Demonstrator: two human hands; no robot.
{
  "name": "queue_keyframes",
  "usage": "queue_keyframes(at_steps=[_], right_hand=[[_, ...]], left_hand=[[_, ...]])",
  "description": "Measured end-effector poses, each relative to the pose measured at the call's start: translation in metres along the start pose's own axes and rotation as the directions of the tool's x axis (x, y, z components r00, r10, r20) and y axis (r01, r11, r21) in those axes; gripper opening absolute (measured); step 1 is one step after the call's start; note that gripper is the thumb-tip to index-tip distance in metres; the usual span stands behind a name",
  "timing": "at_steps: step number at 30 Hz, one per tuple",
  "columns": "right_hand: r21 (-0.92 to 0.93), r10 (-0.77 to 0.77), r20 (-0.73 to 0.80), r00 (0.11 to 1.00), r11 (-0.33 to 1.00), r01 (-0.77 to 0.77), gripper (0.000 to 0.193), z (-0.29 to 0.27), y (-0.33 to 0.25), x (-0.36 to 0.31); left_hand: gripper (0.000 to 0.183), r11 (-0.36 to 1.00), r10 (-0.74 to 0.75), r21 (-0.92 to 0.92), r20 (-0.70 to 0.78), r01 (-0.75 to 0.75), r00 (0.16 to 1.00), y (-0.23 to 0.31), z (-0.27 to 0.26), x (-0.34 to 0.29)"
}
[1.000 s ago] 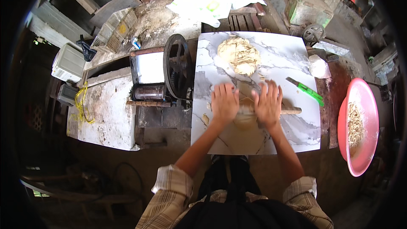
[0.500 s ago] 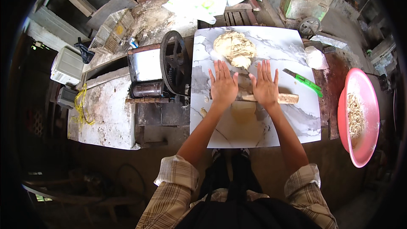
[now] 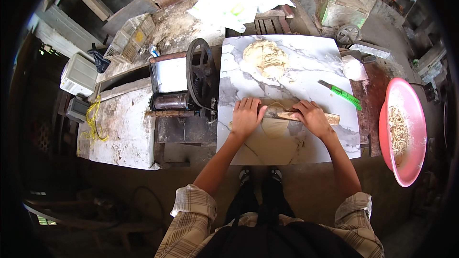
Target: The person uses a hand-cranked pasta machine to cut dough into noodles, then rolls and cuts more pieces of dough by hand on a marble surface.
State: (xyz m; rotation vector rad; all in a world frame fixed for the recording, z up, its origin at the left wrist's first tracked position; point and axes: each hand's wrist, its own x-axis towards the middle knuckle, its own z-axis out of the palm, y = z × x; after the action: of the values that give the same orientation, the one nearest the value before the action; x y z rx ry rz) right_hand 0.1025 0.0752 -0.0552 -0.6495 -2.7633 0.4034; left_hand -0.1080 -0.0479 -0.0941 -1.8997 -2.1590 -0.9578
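A wooden rolling pin (image 3: 331,119) lies crosswise on the marble-patterned board (image 3: 306,149). My left hand (image 3: 246,117) is closed over its left end, which the hand hides. Toward the other end, my right hand (image 3: 313,119) has its fingers curled round the wood, and the tip sticks out past it. Between my hands, a thin flattened piece of dough (image 3: 275,128) shows under and in front of the pin. A large rough lump of dough (image 3: 266,59) rests farther back. Right of it lies a green-handled utility knife (image 3: 345,93), blade out.
A hand-cranked roller machine (image 3: 171,79) with a big iron wheel (image 3: 201,73) stands just left of the board. On the right, a pink basin (image 3: 416,136) holds floury noodle strands. Behind are a white sack (image 3: 229,5), a plastic basket (image 3: 130,38) and a small white bag (image 3: 354,68).
My hands were flat with fingers stretched forward over the pin; now the fingers are curled onto it. The right hand has shifted a little to the right.
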Motion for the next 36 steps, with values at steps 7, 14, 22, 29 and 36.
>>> queue_keyframes(at_steps=[7, 14, 22, 29, 36], right_hand=[[0.104, 0.099, 0.053, 0.994, 0.989, -0.104, 0.028, -0.006, 0.01, -0.009], [-0.061, 0.055, -0.084, 0.995, 0.996, -0.06, 0.045, 0.016, -0.004, 0.003], [-0.018, 0.082, -0.035, 0.996, 0.996, -0.082, 0.049, -0.007, 0.011, -0.008], [-0.139, 0.43, -0.197, 0.881, 0.877, -0.459, 0.042, 0.032, 0.005, 0.037], [-0.266, 0.338, -0.36, 0.87, 0.856, -0.443, 0.041, 0.044, 0.0, 0.05]], left_hand=[[0.014, 0.996, -0.059, -0.074, -0.064, 0.054, 0.996, 0.013, 0.003, -0.002], [0.02, 0.956, -0.188, -0.24, -0.046, 0.172, 0.981, 0.008, 0.011, 0.028], [0.024, 0.681, -0.36, -0.62, 0.182, 0.391, 0.915, 0.004, 0.021, 0.031], [0.027, 0.822, -0.559, -0.211, -0.113, 0.53, 0.822, 0.024, 0.053, 0.063], [0.045, 0.781, -0.589, 0.021, -0.307, 0.624, 0.747, 0.013, 0.063, 0.054]])
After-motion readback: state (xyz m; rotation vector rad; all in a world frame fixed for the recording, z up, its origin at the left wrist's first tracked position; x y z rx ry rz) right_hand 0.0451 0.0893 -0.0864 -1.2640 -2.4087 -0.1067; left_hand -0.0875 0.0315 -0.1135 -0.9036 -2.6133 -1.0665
